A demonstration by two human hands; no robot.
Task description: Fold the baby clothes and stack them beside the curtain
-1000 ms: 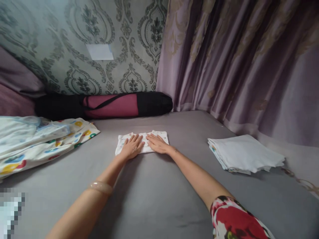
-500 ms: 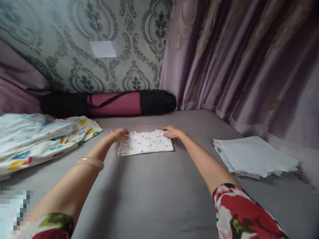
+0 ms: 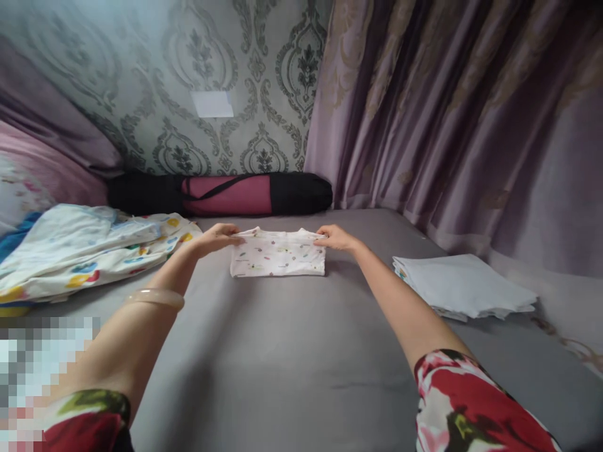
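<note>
A small white garment [image 3: 279, 256] with a scattered coloured print is folded into a wide rectangle over the grey bed sheet [image 3: 301, 351]. My left hand [image 3: 217, 237] pinches its upper left corner, thumb below and fingers above. At the upper right corner my right hand [image 3: 337, 238] grips it the same way. The upper edge is pulled straight between both hands and looks lifted off the sheet. Whether the lower edge still touches the sheet I cannot tell. A pale bangle [image 3: 155, 298] circles my left forearm.
White cloths [image 3: 464, 285] lie stacked at the right. Patterned cloths [image 3: 89, 251] are heaped at the left. A long black and dark pink bag [image 3: 226, 193] lies along the wall. Purple curtains [image 3: 424, 113] hang at the right.
The garment's upper edge has risen and is now stretched taut between my hands. My hands have moved slightly up and apart. The whole view has shifted a little.
</note>
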